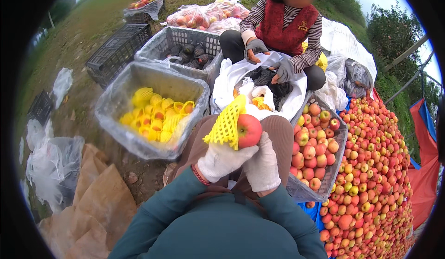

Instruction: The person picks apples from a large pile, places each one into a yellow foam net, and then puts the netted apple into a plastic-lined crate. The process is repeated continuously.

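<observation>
Above my lap I hold a red apple with a yellow foam net sleeve over its left side. My gloved left hand is closed around the sleeve and the bottom of the apple. The gloved right hand is closed against the apple's right side, its fingers partly hidden. Left of my knees, a lined crate holds several apples in yellow sleeves. Right of my legs, another lined crate holds bare apples.
Facing me sits a co-worker in a red vest, gloved hands over a white sack. Behind the left crate stands a crate of dark net sleeves. A large apple heap fills the right. Brown sheeting lies at the lower left.
</observation>
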`<state>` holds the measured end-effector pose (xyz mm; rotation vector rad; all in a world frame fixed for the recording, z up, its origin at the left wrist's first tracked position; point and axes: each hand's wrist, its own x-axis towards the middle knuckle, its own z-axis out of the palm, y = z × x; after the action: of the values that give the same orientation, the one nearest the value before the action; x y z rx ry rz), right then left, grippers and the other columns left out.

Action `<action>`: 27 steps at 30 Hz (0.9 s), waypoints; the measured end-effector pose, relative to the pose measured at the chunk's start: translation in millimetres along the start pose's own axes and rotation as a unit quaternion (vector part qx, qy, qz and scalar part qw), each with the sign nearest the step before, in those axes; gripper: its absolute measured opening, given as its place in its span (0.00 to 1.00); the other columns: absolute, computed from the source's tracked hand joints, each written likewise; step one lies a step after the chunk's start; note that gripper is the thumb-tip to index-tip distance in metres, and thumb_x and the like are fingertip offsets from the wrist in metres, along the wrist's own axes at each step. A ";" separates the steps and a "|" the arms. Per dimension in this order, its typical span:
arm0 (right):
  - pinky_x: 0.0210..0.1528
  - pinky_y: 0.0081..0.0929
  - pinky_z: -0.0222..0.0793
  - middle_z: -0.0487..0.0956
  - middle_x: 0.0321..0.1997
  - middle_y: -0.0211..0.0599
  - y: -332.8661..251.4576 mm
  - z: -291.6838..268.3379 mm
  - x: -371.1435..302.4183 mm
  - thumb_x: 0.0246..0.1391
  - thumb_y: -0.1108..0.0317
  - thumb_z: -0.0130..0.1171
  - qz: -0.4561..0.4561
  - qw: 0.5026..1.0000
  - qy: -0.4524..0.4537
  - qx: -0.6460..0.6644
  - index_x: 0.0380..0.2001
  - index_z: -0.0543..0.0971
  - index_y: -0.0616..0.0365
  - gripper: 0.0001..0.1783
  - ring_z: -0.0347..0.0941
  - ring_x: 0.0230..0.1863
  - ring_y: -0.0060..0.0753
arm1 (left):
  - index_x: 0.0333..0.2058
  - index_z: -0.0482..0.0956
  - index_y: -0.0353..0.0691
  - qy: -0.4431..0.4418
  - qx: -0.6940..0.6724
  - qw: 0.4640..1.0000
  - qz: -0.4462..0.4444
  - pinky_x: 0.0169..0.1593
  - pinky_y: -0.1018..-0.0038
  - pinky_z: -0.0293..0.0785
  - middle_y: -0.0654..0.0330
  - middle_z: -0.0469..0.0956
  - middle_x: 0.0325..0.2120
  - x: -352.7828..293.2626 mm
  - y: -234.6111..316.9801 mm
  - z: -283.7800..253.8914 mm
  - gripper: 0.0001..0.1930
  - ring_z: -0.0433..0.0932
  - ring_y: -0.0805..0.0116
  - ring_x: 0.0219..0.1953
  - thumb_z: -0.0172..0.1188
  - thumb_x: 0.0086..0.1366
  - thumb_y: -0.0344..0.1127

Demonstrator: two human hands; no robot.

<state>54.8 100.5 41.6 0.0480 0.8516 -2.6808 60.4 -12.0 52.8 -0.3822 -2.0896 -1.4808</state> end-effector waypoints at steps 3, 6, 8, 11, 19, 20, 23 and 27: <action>0.60 0.30 0.58 0.72 0.49 0.41 -4.7 -22.9 8.8 0.63 0.61 0.42 -0.038 0.997 -0.010 -0.067 0.47 0.70 0.64 0.18 0.66 0.53 0.33 | 0.49 0.68 0.34 -0.035 -0.103 0.985 -0.131 0.48 0.70 0.71 0.57 0.73 0.43 0.6 -1.4 -12.1 0.30 0.74 0.65 0.44 0.66 0.45 0.31; 0.57 0.30 0.62 0.74 0.47 0.40 -24.3 -31.3 19.6 0.61 0.64 0.45 -0.050 0.998 -0.015 -0.032 0.46 0.71 0.64 0.15 0.69 0.51 0.33 | 0.50 0.68 0.34 -0.099 -0.404 0.869 -0.266 0.49 0.73 0.70 0.58 0.74 0.43 4.4 3.4 -25.0 0.27 0.74 0.69 0.45 0.62 0.48 0.29; 0.59 0.30 0.61 0.70 0.53 0.42 -24.4 -15.6 5.9 0.62 0.63 0.43 0.026 0.997 -0.038 -0.069 0.53 0.66 0.64 0.20 0.66 0.56 0.34 | 0.54 0.64 0.35 -0.136 -0.579 0.744 -0.304 0.52 0.73 0.67 0.58 0.71 0.47 0.3 7.5 -31.5 0.31 0.71 0.69 0.50 0.59 0.48 0.29; 0.64 0.34 0.52 0.61 0.62 0.42 18.9 -34.7 -1.7 0.62 0.59 0.43 -0.049 0.911 -0.110 -0.395 0.61 0.58 0.57 0.26 0.56 0.64 0.38 | 0.58 0.59 0.34 -0.228 -0.573 0.721 -0.315 0.56 0.71 0.64 0.55 0.68 0.52 0.8 16.0 -37.3 0.41 0.69 0.65 0.53 0.65 0.44 0.38; 0.52 0.24 0.66 0.72 0.51 0.37 -13.5 -13.6 -10.2 0.58 0.66 0.51 0.302 0.939 -0.112 -0.118 0.53 0.67 0.63 0.21 0.70 0.51 0.25 | 0.54 0.66 0.33 -0.264 -0.545 0.711 -0.357 0.57 0.71 0.65 0.55 0.71 0.50 -28.4 -17.2 -67.1 0.35 0.70 0.65 0.52 0.68 0.47 0.37; 0.46 0.20 0.67 0.75 0.44 0.36 -21.6 -17.6 -12.5 0.54 0.69 0.55 0.234 0.956 -0.109 -0.139 0.43 0.72 0.65 0.14 0.72 0.42 0.23 | 0.55 0.63 0.31 -0.255 -0.558 0.696 -0.374 0.58 0.69 0.63 0.54 0.69 0.52 -29.3 -18.9 -66.7 0.45 0.69 0.64 0.53 0.74 0.39 0.43; 0.35 0.18 0.67 0.74 0.34 0.33 -39.6 -15.9 -8.1 0.48 0.75 0.57 0.057 0.941 -0.041 -0.331 0.35 0.71 0.62 0.09 0.70 0.32 0.20 | 0.56 0.62 0.31 -0.195 -0.583 0.704 -0.356 0.58 0.68 0.64 0.54 0.70 0.51 -25.1 -4.2 -64.6 0.41 0.70 0.63 0.52 0.70 0.45 0.41; 0.30 0.21 0.67 0.74 0.28 0.34 -49.8 1.9 1.1 0.43 0.82 0.59 -0.268 0.825 -0.099 -0.488 0.30 0.70 0.62 0.10 0.70 0.28 0.22 | 0.55 0.61 0.33 -0.122 -0.385 0.851 -0.336 0.57 0.73 0.63 0.56 0.68 0.50 -11.4 -8.4 -50.8 0.32 0.67 0.68 0.53 0.62 0.53 0.35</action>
<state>38.1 137.4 70.7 -0.7913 2.2964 -2.2335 78.9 -61.5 52.2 -0.1070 -1.7826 -2.8290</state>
